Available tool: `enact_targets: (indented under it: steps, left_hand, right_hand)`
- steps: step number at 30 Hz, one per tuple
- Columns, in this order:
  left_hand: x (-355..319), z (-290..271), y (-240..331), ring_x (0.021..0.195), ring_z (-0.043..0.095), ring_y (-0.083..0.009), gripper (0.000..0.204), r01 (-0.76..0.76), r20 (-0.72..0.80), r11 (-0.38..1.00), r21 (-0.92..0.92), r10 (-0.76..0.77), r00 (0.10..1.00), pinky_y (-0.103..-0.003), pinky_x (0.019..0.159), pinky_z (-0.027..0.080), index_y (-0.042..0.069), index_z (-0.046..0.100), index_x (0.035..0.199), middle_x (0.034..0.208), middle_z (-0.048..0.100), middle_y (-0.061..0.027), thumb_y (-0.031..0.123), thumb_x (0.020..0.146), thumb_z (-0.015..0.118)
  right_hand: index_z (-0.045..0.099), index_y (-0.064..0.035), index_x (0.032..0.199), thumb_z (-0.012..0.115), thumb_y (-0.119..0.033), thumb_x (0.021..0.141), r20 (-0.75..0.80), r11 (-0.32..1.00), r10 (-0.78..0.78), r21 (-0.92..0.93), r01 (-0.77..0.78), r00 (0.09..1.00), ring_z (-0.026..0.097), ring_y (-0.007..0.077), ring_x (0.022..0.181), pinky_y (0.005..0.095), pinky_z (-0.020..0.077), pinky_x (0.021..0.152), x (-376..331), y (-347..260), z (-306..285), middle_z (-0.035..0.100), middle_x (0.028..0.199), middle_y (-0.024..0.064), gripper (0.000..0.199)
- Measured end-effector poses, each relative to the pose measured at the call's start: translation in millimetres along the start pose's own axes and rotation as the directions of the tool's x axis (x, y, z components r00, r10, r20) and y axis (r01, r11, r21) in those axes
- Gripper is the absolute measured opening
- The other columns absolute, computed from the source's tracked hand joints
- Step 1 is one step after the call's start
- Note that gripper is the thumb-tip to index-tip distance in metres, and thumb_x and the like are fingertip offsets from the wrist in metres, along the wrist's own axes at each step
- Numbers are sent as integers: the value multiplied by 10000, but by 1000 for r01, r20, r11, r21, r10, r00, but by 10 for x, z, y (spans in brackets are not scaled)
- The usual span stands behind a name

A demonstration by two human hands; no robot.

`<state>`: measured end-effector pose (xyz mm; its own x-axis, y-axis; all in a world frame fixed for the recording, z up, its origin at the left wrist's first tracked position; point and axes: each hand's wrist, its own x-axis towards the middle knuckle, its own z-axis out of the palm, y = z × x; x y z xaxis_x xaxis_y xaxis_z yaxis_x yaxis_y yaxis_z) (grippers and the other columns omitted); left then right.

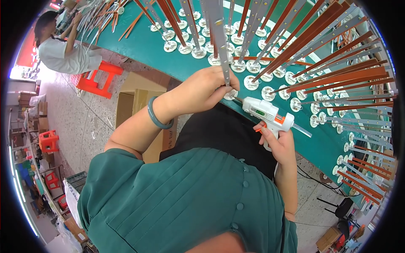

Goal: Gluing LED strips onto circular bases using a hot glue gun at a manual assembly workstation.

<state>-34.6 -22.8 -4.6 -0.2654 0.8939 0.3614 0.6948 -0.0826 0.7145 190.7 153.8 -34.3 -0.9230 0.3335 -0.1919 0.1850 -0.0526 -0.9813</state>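
Observation:
My left hand (214,86) pinches the lower end of an upright grey LED strip (220,40), which stands over a round white base (230,95) at the near edge of the table. In my right hand (276,141) is a white hot glue gun (265,110) with an orange trigger, a finger resting at the trigger. A clear glue stick (303,131) sticks out of its back. The nozzle points left, close to the white base and my left fingertips. Whether the nozzle touches the base I cannot tell.
Many white bases (252,82) with upright grey and brown strips (303,38) crowd the green table (181,69). Loose strips lie at its far left end, where a person (63,50) works beside a red stool (101,80). An open cardboard box (139,99) stands at my left.

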Motion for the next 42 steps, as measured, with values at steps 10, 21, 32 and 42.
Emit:
enact_targets:
  steps: [10,21,32,42]
  left_hand:
    - [-7,73,1,829,636,-292,158,-28,-2,999,25,28,1000,-355,708,508,38,655,997,913,643,-109,-20,851,648]
    - [-17,88,-24,811,637,-282,160,-11,-5,1000,11,11,1000,-350,692,509,52,668,973,903,641,-93,-30,835,662]
    - [-22,90,-44,834,636,-274,151,-7,22,1000,19,6,1000,-347,718,510,39,666,961,895,640,-86,-36,830,656]
    - [-16,94,-27,831,634,-278,152,-17,13,1000,20,17,1000,-351,719,509,42,669,958,889,641,-85,-37,830,650]
  right_hand:
    - [621,27,1089,615,-143,924,36,993,19,-113,-15,999,575,82,624,220,430,547,-9,-7,1,703,919,96,237]
    - [620,32,1083,623,-141,917,2,980,0,-199,0,1000,568,76,625,227,455,568,-13,38,38,694,905,87,240]
    - [620,45,1025,629,-118,906,-13,959,-49,-279,43,999,565,83,589,228,447,537,43,-4,97,668,812,80,202]
    - [609,29,963,634,-116,905,-27,964,-33,-266,24,999,567,83,586,234,442,532,37,-24,108,624,747,47,159]
